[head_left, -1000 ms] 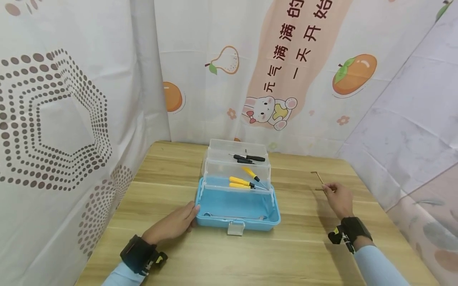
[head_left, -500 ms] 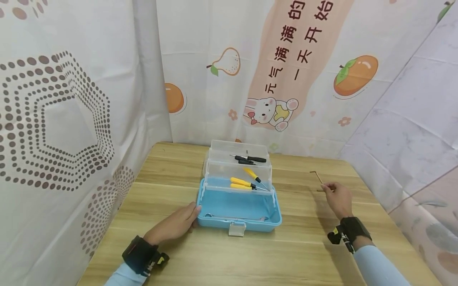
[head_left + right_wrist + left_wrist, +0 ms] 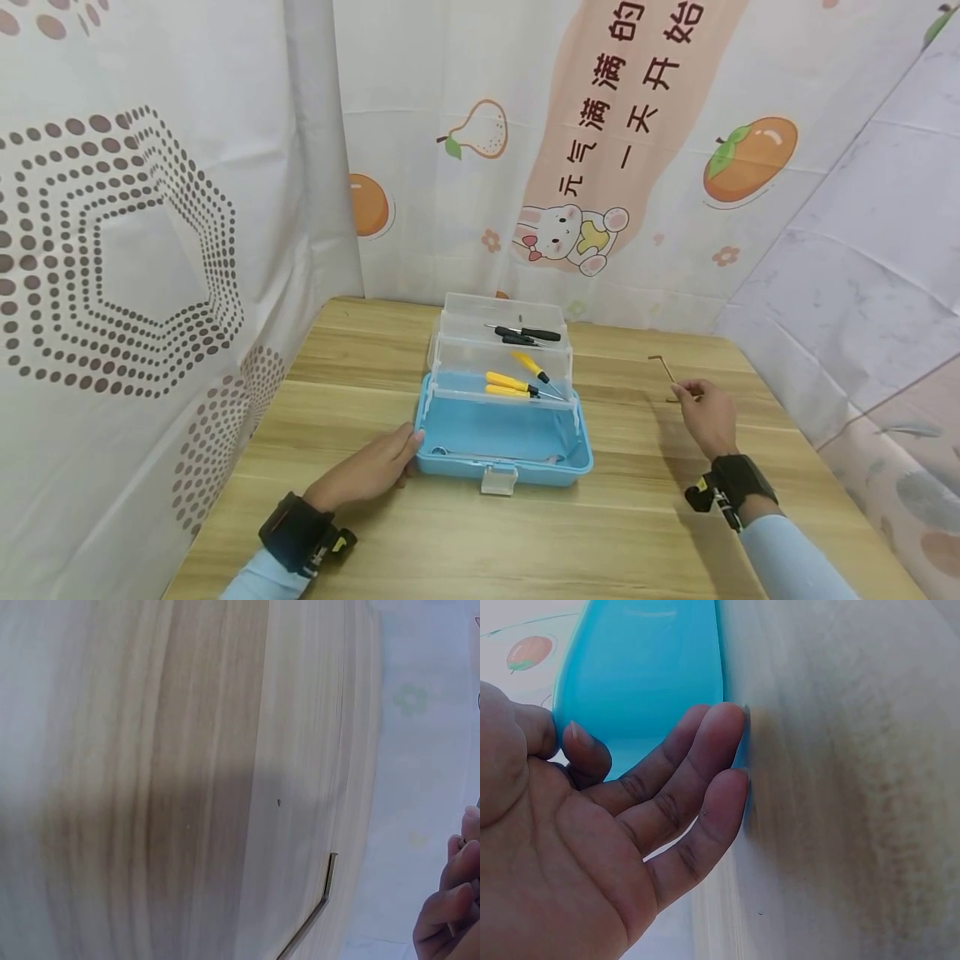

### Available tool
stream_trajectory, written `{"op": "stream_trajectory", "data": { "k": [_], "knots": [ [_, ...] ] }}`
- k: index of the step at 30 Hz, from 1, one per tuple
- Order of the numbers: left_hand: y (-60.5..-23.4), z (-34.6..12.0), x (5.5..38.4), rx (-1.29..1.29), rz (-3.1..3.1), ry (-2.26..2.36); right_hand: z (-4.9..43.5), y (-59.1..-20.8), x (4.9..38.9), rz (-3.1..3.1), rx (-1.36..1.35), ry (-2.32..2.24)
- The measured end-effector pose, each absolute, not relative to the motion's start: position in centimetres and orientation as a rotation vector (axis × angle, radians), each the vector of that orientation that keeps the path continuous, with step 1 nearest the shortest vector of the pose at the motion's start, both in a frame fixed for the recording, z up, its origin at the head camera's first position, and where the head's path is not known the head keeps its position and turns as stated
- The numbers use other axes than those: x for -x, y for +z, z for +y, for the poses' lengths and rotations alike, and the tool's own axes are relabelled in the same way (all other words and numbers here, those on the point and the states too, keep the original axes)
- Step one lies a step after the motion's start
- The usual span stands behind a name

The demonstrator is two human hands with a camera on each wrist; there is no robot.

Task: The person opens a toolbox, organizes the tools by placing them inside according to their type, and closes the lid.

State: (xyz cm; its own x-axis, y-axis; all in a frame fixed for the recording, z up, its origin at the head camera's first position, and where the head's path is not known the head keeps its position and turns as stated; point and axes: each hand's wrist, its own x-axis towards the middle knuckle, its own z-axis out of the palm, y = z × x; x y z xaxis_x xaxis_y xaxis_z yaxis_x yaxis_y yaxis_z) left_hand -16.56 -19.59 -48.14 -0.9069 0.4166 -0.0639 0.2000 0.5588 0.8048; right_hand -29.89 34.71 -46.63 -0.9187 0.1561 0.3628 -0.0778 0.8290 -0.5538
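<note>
My left hand (image 3: 371, 467) holds the left front corner of an open blue toolbox (image 3: 504, 472). In the left wrist view, the thumb reaches over the rim and the other fingers bend against the outer wall (image 3: 645, 667), close to the tabletop. To the right, my right hand (image 3: 711, 417) pinches an L-shaped brass-coloured hex key (image 3: 665, 367) above the table. Another hex key (image 3: 311, 919) lies on the wood below that hand. At the right wrist view's edge the curled fingers (image 3: 454, 889) are partly cut off, and little of the held key shows.
A combination wrench (image 3: 495, 456) lies in the toolbox's bottom. Its raised clear trays hold several yellow-handled screwdrivers (image 3: 507, 381) and black-handled screwdrivers (image 3: 542, 335). A clear latch (image 3: 498, 480) hangs at the front. Printed curtains (image 3: 420, 208) enclose the wooden table (image 3: 495, 550).
The head view has shifted slightly, moving the scene a little to the right. Against the table, my right hand with the hex key has moved slightly left; my left hand stays at the toolbox.
</note>
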Motion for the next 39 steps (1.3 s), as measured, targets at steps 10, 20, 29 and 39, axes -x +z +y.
{"op": "stream_trajectory", "data": {
  "k": [10, 20, 29, 39],
  "knots": [
    [-48.4, -19.6, 16.5, -0.501, 2.545, 1.269, 34.1, -46.6, 29.9, -2.617, 0.051, 0.834],
    [-48.0, -19.4, 16.4, -0.496, 2.550, 1.260, 33.5, -46.2, 30.0, -2.614, 0.032, 0.822],
    [-47.9, -19.5, 16.4, -0.504, 2.564, 1.255, 32.9, -46.2, 30.3, -2.597, -0.003, 0.819],
    [-48.1, -19.5, 16.4, -0.501, 2.562, 1.272, 31.6, -45.6, 31.1, -2.545, -0.003, 0.857]
  ]
}}
